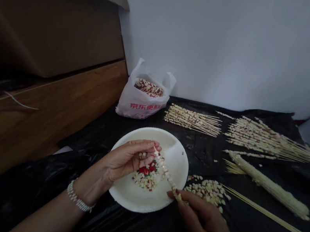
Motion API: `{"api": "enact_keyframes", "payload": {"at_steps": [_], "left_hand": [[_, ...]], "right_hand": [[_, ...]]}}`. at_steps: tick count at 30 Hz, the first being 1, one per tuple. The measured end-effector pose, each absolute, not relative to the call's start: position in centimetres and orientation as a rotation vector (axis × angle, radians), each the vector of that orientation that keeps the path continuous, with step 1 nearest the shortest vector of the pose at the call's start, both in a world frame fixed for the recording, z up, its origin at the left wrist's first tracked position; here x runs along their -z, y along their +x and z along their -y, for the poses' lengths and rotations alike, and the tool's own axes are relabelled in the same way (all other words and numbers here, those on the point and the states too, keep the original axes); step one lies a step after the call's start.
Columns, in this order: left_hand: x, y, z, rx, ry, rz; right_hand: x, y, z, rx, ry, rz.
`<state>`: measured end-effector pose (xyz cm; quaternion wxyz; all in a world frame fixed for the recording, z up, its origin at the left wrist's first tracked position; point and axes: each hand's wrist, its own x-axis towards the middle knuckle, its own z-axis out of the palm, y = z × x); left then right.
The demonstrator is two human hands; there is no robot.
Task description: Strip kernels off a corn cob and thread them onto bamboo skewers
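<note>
A thin skewer threaded with white and dark red corn kernels slants across the white bowl. My left hand is closed at its upper end, thumb and fingers around the tip, with a few kernels seeming to lie in the curled fingers. Lower down, my right hand pinches the same skewer near the bowl's right rim. Loose corn kernels lie in the bowl, partly over a red flower print on its bottom.
Right of the bowl sit a heap of kernels, a bare corncob and plain skewers. Two bundles of filled skewers lie behind. A plastic bag holds corn cobs. Black sheeting covers the surface.
</note>
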<state>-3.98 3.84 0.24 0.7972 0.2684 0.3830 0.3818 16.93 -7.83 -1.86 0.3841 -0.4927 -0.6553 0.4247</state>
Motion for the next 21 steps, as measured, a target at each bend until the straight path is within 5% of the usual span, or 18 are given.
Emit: {"api": "enact_keyframes", "payload": {"at_steps": [21], "left_hand": [[-1.17, -3.49, -3.98, -0.966, 0.309, -0.827]], "right_hand": [[1.83, 17.38, 7.42, -1.036, -1.270, 1.647]]}}
